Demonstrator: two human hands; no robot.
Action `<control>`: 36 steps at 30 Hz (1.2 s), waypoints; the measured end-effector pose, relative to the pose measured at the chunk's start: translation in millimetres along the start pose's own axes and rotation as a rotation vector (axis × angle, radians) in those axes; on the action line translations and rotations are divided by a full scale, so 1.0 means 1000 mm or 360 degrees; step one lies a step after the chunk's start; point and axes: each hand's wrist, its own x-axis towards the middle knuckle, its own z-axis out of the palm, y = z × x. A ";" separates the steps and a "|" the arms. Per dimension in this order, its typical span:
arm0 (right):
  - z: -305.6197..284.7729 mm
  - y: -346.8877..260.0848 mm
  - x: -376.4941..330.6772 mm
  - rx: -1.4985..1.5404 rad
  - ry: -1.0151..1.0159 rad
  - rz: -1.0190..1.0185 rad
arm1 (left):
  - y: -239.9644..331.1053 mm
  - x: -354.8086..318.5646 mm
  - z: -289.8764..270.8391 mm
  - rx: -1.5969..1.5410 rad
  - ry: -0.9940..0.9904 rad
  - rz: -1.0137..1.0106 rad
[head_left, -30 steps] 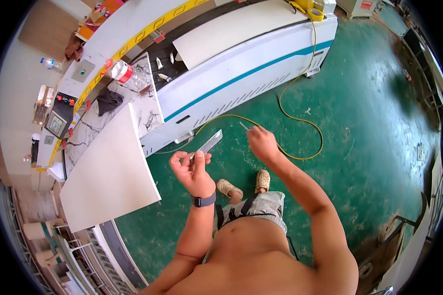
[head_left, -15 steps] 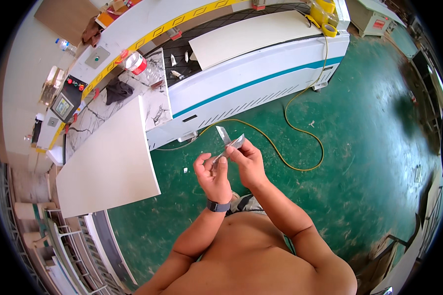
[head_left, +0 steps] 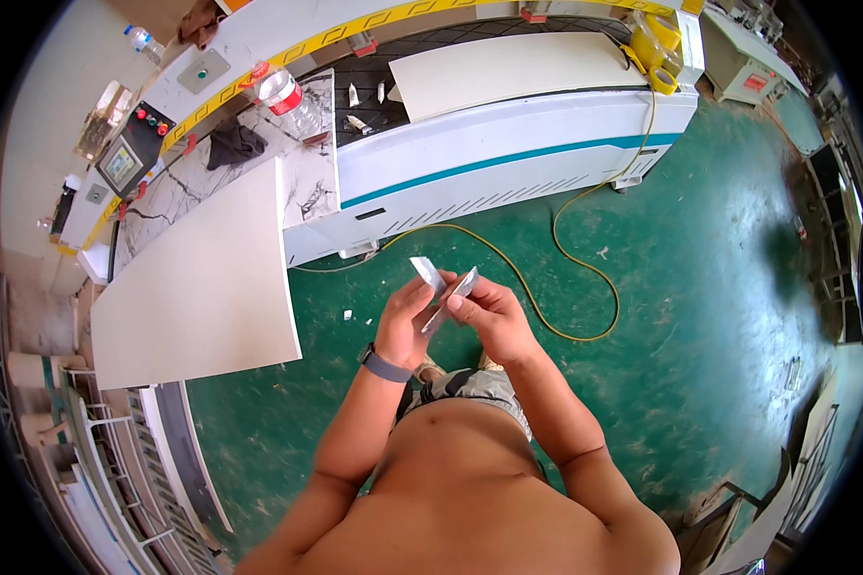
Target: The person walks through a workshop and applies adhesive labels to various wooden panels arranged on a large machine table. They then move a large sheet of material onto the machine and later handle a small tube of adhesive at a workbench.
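My left hand point(head_left: 405, 331) and my right hand point(head_left: 489, 321) meet in front of my chest. Together they hold two thin flat grey strips point(head_left: 444, 287) that cross each other at the fingertips. My left thumb presses on the shorter strip; my right fingers pinch the longer, slanted one. A dark watch point(head_left: 385, 365) sits on my left wrist. Below the hands lies the green floor point(head_left: 700, 287).
A long white machine with a teal stripe point(head_left: 508, 153) runs across the top, a white panel point(head_left: 508, 72) lying on its bed. A large white board point(head_left: 197, 287) rests on a marble-patterned table point(head_left: 307, 182) at left. A yellow hose point(head_left: 566, 259) loops over the floor. Racks stand at lower left.
My hands, apart a second ago with the right reaching out, have come together at my chest, both now on the strips. My view has shifted slightly.
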 end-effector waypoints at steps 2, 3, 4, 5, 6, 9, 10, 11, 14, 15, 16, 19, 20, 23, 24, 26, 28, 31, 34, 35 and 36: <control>0.004 -0.002 -0.002 -0.0065 -0.0051 0.0032 | 0.003 0.001 -0.001 0.0102 0.0125 -0.0068; 0.007 0.001 0.000 -0.0051 0.0031 -0.0039 | 0.003 0.002 -0.001 0.0153 0.0185 -0.0104; 0.010 0.003 0.002 -0.0043 0.0114 -0.0114 | -0.002 0.006 -0.006 0.0095 0.0287 -0.0009; 0.010 0.004 0.003 -0.0035 0.0197 -0.0190 | -0.001 0.009 -0.008 0.0049 0.0347 0.0038; 0.007 -0.001 0.001 -0.0012 0.0285 -0.0008 | -0.003 0.008 -0.018 0.0018 0.0353 0.0031; -0.009 -0.004 0.000 0.0153 0.0372 0.0284 | -0.006 0.006 -0.034 0.0031 0.0462 -0.0051; -0.011 0.001 0.001 0.0171 0.0385 0.0264 | -0.008 0.006 -0.038 0.0034 0.0469 -0.0076; -0.013 0.007 0.002 0.0190 0.0398 0.0243 | -0.010 0.004 -0.040 0.0036 0.0477 -0.0100; -0.015 0.020 0.000 -0.0008 0.0329 0.0189 | -0.014 -0.005 -0.045 0.0164 0.0425 -0.0187; -0.016 0.022 -0.001 -0.0115 0.0285 0.0172 | -0.017 -0.008 -0.046 0.0205 0.0416 -0.0200; -0.016 0.019 -0.002 -0.0331 0.0168 0.0188 | -0.016 -0.013 -0.045 0.0280 0.0414 -0.0172; -0.005 0.008 -0.003 -0.1559 0.0130 -0.0427 | -0.015 -0.023 -0.046 0.0453 0.0396 -0.0113; -0.002 0.008 -0.001 -0.1960 0.0195 -0.0671 | -0.013 -0.025 -0.043 0.0491 0.0405 -0.0095; -0.003 0.007 0.007 -0.2304 0.0053 -0.1008 | -0.012 -0.034 -0.041 0.0582 0.0431 -0.0065; -0.001 0.006 0.009 -0.2398 -0.0014 -0.1133 | -0.010 -0.037 -0.039 0.0609 0.0438 -0.0049; 0.001 0.006 0.009 -0.2453 -0.0144 -0.1288 | -0.008 -0.041 -0.034 0.0656 0.0442 -0.0019; 0.002 0.007 0.010 -0.2481 -0.0214 -0.1438 | -0.008 -0.045 -0.031 0.0682 0.0489 -0.0001; 0.004 0.008 0.010 -0.2482 -0.0225 -0.1659 | -0.008 -0.048 -0.025 0.0705 0.0533 0.0047; 0.008 -0.001 0.010 -0.2682 -0.0315 -0.1741 | -0.008 -0.050 -0.021 0.0715 0.0545 0.0064; 0.007 0.000 0.009 -0.2725 -0.0357 -0.1753 | -0.008 -0.050 -0.020 0.0717 0.0542 0.0061; 0.004 0.002 0.007 -0.2769 -0.0398 -0.1765 | -0.007 -0.051 -0.018 0.0719 0.0542 0.0053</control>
